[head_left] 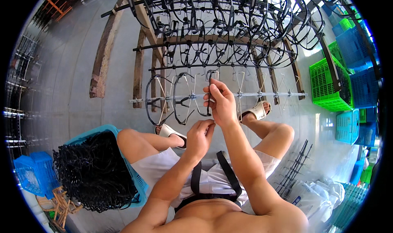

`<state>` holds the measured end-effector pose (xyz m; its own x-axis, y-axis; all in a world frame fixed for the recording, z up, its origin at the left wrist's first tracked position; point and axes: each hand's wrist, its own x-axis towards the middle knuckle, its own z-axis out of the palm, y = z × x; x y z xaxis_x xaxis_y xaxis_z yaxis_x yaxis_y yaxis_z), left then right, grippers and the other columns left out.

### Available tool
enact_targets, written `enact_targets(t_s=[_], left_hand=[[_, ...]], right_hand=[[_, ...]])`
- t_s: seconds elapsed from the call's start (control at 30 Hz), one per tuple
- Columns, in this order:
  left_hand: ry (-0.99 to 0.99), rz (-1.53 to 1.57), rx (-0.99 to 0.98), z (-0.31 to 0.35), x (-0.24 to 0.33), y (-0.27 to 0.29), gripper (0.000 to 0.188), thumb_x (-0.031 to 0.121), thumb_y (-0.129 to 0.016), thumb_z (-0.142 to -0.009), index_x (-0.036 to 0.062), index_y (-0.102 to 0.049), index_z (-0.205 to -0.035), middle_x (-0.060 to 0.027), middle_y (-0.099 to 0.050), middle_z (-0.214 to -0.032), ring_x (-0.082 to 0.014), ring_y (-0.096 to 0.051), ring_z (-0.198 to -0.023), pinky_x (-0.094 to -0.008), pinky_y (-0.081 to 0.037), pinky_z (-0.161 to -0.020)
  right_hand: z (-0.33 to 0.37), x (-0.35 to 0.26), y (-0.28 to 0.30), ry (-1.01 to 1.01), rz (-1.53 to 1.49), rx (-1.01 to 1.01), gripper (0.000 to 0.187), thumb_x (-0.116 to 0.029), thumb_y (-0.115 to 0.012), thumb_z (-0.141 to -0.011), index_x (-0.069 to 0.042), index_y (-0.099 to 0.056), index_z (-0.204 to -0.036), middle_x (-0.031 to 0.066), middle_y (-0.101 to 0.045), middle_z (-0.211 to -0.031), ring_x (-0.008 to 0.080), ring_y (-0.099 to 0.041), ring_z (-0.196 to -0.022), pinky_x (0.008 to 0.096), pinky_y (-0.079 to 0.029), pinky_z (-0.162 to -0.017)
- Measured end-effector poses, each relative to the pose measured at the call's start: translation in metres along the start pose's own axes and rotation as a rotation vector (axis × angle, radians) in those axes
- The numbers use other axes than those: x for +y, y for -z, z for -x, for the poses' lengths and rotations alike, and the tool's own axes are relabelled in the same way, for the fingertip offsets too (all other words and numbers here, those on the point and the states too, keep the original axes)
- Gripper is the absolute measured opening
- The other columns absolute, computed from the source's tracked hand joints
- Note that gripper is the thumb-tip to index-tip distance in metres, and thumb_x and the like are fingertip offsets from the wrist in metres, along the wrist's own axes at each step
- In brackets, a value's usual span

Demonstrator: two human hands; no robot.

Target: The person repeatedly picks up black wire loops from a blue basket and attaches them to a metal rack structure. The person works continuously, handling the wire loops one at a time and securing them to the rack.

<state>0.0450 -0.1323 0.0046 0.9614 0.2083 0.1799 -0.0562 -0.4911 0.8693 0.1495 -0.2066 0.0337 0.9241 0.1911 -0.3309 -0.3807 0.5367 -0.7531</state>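
Note:
A pale metal rod (143,100) with bent wire holders runs across in front of me. Two thin black curved frames (177,95), shaped like glasses frames, are hooked on its left holders. My right hand (222,106) is closed around a third black frame (210,87) at the rod's middle, thumb and fingers pressing its upright part. Just below and to the left, my left hand (198,139) has its fingertips pinched together near that frame's lower end. Whatever sits between those fingertips is hidden. Bare wire holders (260,83) continue along the rod to the right.
Beyond stands a wooden rack (107,48) with rods full of black frames. A blue basket (107,128) heaped with black pieces (96,171) is by my left knee. Green crates (329,83) and blue crates stand right. Rods (292,167) and a plastic bag (317,198) lie near right.

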Motion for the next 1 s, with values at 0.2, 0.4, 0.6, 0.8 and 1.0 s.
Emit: enact_targets(t_s=[0.2,0.4,0.6,0.8,1.0], left_hand=[[-0.091,-0.018,0.008,0.002,-0.006,0.002,0.010,0.003,-0.068,-0.079,0.0020,-0.065,-0.089,-0.0108,-0.063,-0.082,-0.0208,-0.061,-0.061,-0.0288,-0.049,-0.055],[0.021,0.082,0.157,0.010,0.000,-0.011,0.017,0.000,-0.072,-0.075,0.0031,-0.067,-0.091,-0.0068,-0.062,-0.083,-0.0152,-0.058,-0.059,-0.0247,-0.048,-0.052],[-0.002,0.054,0.184,0.001,0.001,-0.006,0.024,-0.002,-0.073,-0.074,0.0030,-0.066,-0.097,-0.0095,-0.062,-0.095,-0.0153,-0.059,-0.071,-0.0230,-0.048,-0.054],[0.235,0.397,-0.020,-0.001,-0.012,-0.007,0.045,-0.004,-0.070,-0.078,-0.0018,-0.054,-0.120,-0.0105,-0.057,-0.119,-0.0144,-0.060,-0.085,-0.0231,-0.049,-0.064],[0.267,0.451,-0.120,-0.003,-0.017,-0.003,0.052,-0.003,-0.067,-0.080,-0.0013,-0.048,-0.128,-0.0109,-0.056,-0.123,-0.0144,-0.059,-0.090,-0.0243,-0.050,-0.068]], right_hand=[[0.014,-0.012,-0.009,-0.058,-0.010,-0.115,0.029,-0.013,-0.055,-0.093,0.004,-0.052,-0.117,0.0104,-0.062,-0.086,0.0132,-0.057,-0.066,0.0244,-0.047,-0.050],[0.006,-0.024,-0.022,-0.015,0.212,-0.017,0.033,-0.012,-0.055,-0.092,0.008,-0.050,-0.117,0.0120,-0.062,-0.089,0.0132,-0.058,-0.069,0.0256,-0.051,-0.052],[-0.001,0.003,-0.006,0.077,0.169,-0.008,0.033,-0.012,-0.056,-0.092,0.007,-0.050,-0.119,0.0122,-0.061,-0.090,0.0138,-0.057,-0.070,0.0256,-0.049,-0.053],[-0.002,0.008,0.001,0.105,0.080,-0.033,0.031,-0.010,-0.056,-0.092,0.005,-0.050,-0.119,0.0109,-0.061,-0.090,0.0122,-0.056,-0.070,0.0239,-0.047,-0.054],[0.001,0.009,0.001,0.126,0.139,-0.043,0.030,-0.010,-0.056,-0.092,0.004,-0.051,-0.119,0.0098,-0.062,-0.090,0.0113,-0.056,-0.069,0.0229,-0.046,-0.054]])
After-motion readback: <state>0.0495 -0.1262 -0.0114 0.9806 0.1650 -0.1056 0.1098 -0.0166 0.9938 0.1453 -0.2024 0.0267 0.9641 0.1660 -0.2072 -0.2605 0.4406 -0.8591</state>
